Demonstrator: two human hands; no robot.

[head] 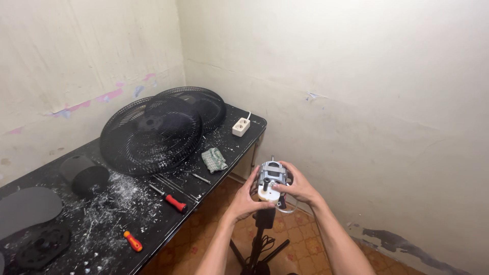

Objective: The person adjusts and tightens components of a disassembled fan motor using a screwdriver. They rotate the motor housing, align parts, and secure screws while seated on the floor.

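A bare fan motor [271,175], grey metal on a white base with a short shaft on top, sits on a black stand pole [260,239] over the tiled floor. My left hand [246,199] cups its left side and base. My right hand [299,186] grips its right side, fingers wrapped round the base. Both hands are closed on the motor.
A black table [239,147] at left carries two black fan grilles [153,133], a white socket strip [241,126], a folded cloth [214,159], a red-handled screwdriver [170,199], a small orange one [133,241], a black motor cover [84,175] and black plastic parts. Walls stand close ahead and right.
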